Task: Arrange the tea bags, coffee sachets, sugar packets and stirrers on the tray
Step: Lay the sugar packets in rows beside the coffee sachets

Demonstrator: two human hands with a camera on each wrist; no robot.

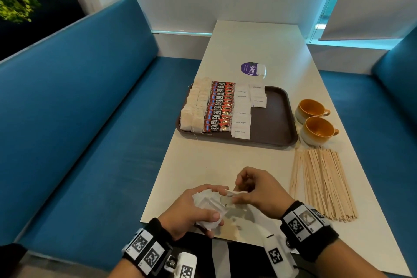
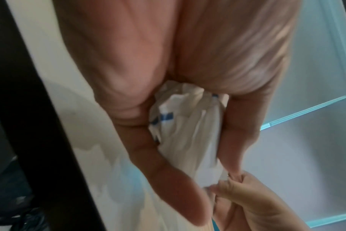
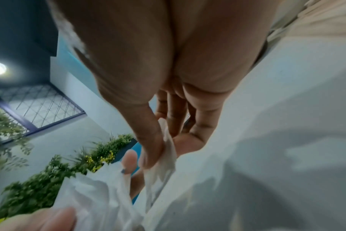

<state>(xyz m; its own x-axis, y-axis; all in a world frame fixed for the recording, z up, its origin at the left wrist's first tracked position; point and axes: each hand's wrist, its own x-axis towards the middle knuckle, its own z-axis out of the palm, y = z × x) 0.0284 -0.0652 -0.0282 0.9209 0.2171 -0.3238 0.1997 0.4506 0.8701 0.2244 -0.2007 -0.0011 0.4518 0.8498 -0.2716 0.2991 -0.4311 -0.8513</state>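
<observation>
My left hand (image 1: pixel 198 207) grips a bunch of white sugar packets (image 1: pixel 208 202) just above the near table edge; the left wrist view shows the bunch (image 2: pixel 189 137) held between thumb and fingers. My right hand (image 1: pixel 252 189) pinches one sugar packet (image 1: pixel 232 195) at the bunch's right end, also seen as a white packet (image 3: pixel 168 150) between thumb and fingers. Farther up the table lies the brown tray (image 1: pixel 275 119) with rows of tea bags (image 1: pixel 195 106), coffee sachets (image 1: pixel 220 107) and sugar packets (image 1: pixel 243 110). Wooden stirrers (image 1: pixel 322 183) lie on the table to my right.
Two orange cups (image 1: pixel 316 119) stand right of the tray. A purple round sticker (image 1: pixel 250 69) and a small white packet (image 1: pixel 261 70) lie behind the tray. Blue benches (image 1: pixel 90 119) flank the white table (image 1: pixel 259 40). The tray's right half is bare.
</observation>
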